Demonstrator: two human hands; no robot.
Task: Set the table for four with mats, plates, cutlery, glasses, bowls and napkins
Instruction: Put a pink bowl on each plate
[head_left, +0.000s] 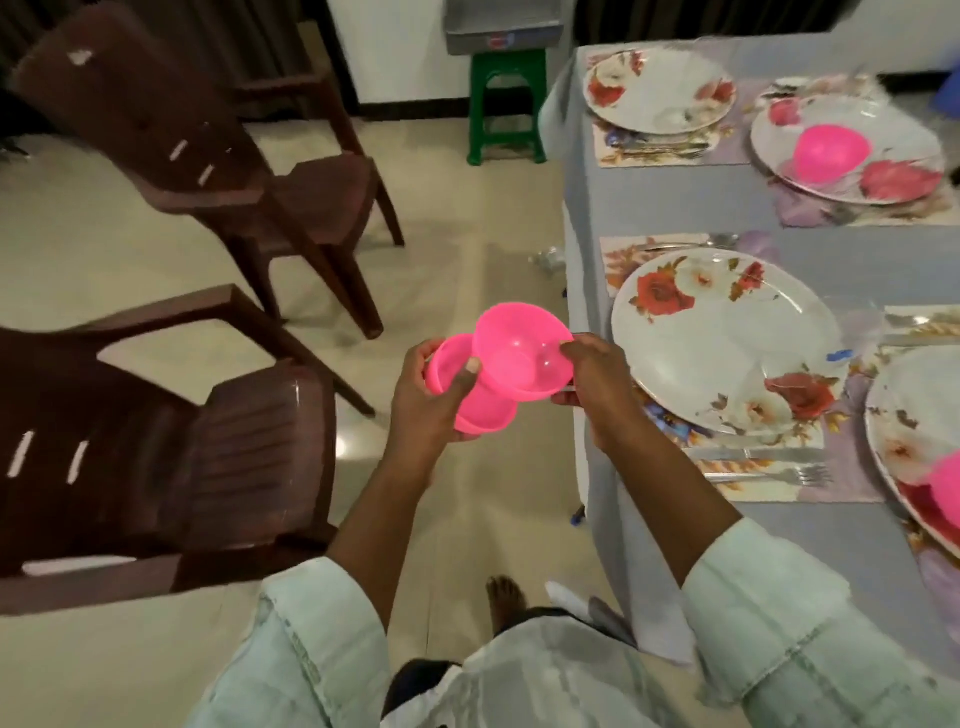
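Note:
My left hand grips a pink plastic bowl in front of me, over the floor. My right hand pinches the rim of a second pink bowl, tilted and overlapping the first. To the right stands the table with a grey cloth. A floral plate lies on a mat close to my right hand, with a knife and fork beside it. Another bare floral plate sits at the far end. Two plates further right carry pink bowls.
Two brown plastic chairs stand on the tiled floor to the left. A green stool with a grey tray on it stands by the far wall. My bare foot shows below, near the hanging tablecloth corner.

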